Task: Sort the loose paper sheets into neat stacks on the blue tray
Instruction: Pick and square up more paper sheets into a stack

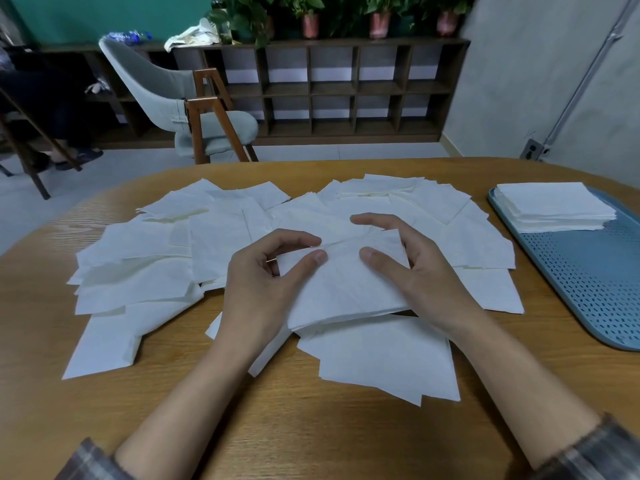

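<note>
Several loose white paper sheets point(145, 258) lie scattered and overlapping across the middle of the wooden table point(311, 410). Both hands hold a small bundle of sheets point(346, 289) lifted slightly above the pile. My left hand point(266, 282) pinches its left edge between thumb and curled fingers. On the bundle's right edge my right hand point(415, 271) grips with the thumb on top and the fingers round the far side. A blue perforated tray point(588, 271) sits at the table's right edge with a neat stack of white sheets point(554, 206) on its far end.
Beyond the table stand a grey chair with wooden legs point(194, 109), a dark cubby shelf point(346, 88) topped with potted plants, and a seated person's legs point(52, 133) at the far left. A bare strip of table lies in front of the pile.
</note>
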The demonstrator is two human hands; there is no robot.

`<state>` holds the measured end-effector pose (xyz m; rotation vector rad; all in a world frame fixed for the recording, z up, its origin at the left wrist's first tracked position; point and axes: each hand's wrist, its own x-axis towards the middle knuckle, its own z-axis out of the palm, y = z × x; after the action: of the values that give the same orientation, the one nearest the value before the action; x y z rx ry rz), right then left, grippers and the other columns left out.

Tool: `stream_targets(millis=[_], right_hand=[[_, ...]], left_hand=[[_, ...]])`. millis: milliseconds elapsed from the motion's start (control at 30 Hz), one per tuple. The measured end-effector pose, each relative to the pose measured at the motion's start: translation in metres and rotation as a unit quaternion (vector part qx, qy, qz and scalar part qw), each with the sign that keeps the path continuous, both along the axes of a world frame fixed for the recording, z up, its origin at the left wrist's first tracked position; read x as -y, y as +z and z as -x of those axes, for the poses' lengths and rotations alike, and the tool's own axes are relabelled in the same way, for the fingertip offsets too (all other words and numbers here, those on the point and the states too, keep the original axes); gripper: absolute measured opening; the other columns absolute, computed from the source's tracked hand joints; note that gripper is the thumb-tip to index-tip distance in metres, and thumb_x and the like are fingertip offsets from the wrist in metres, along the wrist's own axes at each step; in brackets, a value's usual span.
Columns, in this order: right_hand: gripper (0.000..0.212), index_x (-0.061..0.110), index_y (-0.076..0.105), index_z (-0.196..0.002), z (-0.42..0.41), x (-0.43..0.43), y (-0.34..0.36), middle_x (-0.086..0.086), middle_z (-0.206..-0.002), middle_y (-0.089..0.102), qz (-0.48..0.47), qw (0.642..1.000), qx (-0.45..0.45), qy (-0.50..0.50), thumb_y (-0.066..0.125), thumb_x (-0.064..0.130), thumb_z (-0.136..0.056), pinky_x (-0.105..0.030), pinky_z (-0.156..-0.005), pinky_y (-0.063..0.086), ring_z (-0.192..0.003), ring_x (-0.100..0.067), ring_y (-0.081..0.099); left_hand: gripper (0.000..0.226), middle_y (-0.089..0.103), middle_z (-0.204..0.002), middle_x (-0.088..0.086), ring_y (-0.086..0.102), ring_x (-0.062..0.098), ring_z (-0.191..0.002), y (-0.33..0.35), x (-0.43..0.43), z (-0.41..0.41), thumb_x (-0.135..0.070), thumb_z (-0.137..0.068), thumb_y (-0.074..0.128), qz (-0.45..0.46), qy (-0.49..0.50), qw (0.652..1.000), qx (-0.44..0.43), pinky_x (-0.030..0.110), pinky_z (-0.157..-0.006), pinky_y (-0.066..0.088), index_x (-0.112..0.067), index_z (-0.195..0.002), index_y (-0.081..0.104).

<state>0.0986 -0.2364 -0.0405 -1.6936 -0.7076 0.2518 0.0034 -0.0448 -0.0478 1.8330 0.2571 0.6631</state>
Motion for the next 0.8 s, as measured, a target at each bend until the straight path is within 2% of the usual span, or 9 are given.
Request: stream_targets(millis=[167,233,300,367,433,500,567,700,800], right_hand=[[0.053,0.05,0.048,-0.143,0.0,0.001,0.002,0.04,-0.143,0.047,-0.022,0.999,0.026,-0.008,0.068,0.024,-0.102,-0.017,-0.103,0.048,-0.13,0.009,0.052],[0.056,0.056,0.045,-0.141,-0.001,0.002,0.003,0.039,-0.145,0.045,-0.039,0.999,0.007,-0.01,0.071,0.028,-0.101,-0.03,-0.104,0.054,-0.132,0.0,0.054],[0.056,0.06,0.043,-0.138,-0.004,0.002,0.002,0.038,-0.145,0.045,-0.045,0.999,-0.008,-0.02,0.072,0.032,-0.1,-0.043,-0.107,0.054,-0.133,-0.007,0.055],[0.053,0.055,0.043,-0.137,-0.005,0.002,0.002,0.046,-0.13,0.049,-0.049,0.998,-0.024,-0.015,0.071,0.028,-0.1,-0.03,-0.094,0.058,-0.118,0.003,0.062],[0.044,0.044,0.055,-0.132,-0.005,0.003,0.002,0.04,-0.124,0.058,-0.062,0.997,-0.041,0.018,0.073,0.022,-0.099,-0.022,-0.092,0.054,-0.114,0.003,0.064],[0.026,0.032,0.072,-0.117,-0.006,0.005,0.002,0.021,-0.124,0.068,-0.065,0.995,-0.046,0.056,0.077,0.021,-0.094,-0.029,-0.099,0.05,-0.12,-0.007,0.064],[0.017,0.024,0.08,-0.107,-0.006,0.006,0.0,0.015,-0.118,0.075,-0.037,0.997,-0.032,0.059,0.077,0.016,-0.092,-0.026,-0.101,0.048,-0.12,-0.005,0.065],[0.03,0.025,0.083,-0.105,-0.01,0.006,-0.007,0.022,-0.113,0.077,0.008,0.998,0.034,-0.059,0.07,0.0,-0.097,-0.016,-0.106,0.046,-0.118,0.006,0.064],[0.035,0.028,0.083,-0.105,-0.017,0.007,-0.01,0.028,-0.11,0.076,0.006,0.992,0.039,-0.119,0.068,-0.002,-0.096,-0.008,-0.102,0.043,-0.116,0.012,0.062]], left_hand=[[0.013,0.07,-0.118,-0.015,0.063,0.002,-0.116,-0.001,0.0,0.001,-0.028,-0.092,0.079,-0.053,-0.001,0.998,0.015,0.019,-0.088,0.048,-0.031,-0.104,0.078],[0.019,0.068,-0.124,-0.021,0.06,-0.003,-0.121,0.002,-0.001,0.001,-0.036,-0.095,0.073,-0.039,-0.025,0.999,-0.006,0.018,-0.091,0.046,-0.035,-0.114,0.076],[0.022,0.071,-0.105,-0.031,0.065,-0.009,-0.099,0.006,-0.001,0.001,-0.033,-0.099,0.069,0.015,-0.065,0.998,-0.017,0.015,-0.082,0.046,-0.032,-0.119,0.074],[0.023,0.067,-0.077,-0.032,0.062,-0.007,-0.07,0.006,0.0,0.001,-0.02,-0.1,0.069,0.053,-0.08,0.995,-0.01,0.009,-0.064,0.045,-0.024,-0.122,0.073],[0.026,0.067,-0.068,-0.021,0.06,-0.001,-0.057,0.006,0.0,0.002,-0.015,-0.099,0.071,0.064,-0.063,0.996,0.0,0.011,-0.055,0.045,-0.022,-0.124,0.072],[0.027,0.065,-0.067,-0.003,0.052,0.004,-0.052,0.005,-0.002,0.001,-0.017,-0.098,0.073,0.052,-0.04,0.998,0.01,0.015,-0.051,0.043,-0.026,-0.123,0.07],[0.028,0.067,-0.081,0.011,0.053,0.009,-0.059,0.0,-0.003,0.001,-0.019,-0.097,0.075,0.013,-0.028,0.999,0.014,0.019,-0.055,0.043,-0.032,-0.122,0.069],[0.043,0.062,-0.125,-0.01,0.06,0.01,-0.121,-0.008,0.0,0.001,-0.013,-0.093,0.079,-0.184,-0.023,0.982,0.039,0.021,-0.094,0.049,-0.026,-0.131,0.064],[0.031,0.064,-0.12,-0.012,0.061,0.012,-0.118,-0.014,-0.003,0.0,-0.023,-0.091,0.082,-0.271,-0.088,0.958,0.04,0.022,-0.094,0.045,-0.024,-0.12,0.071]])
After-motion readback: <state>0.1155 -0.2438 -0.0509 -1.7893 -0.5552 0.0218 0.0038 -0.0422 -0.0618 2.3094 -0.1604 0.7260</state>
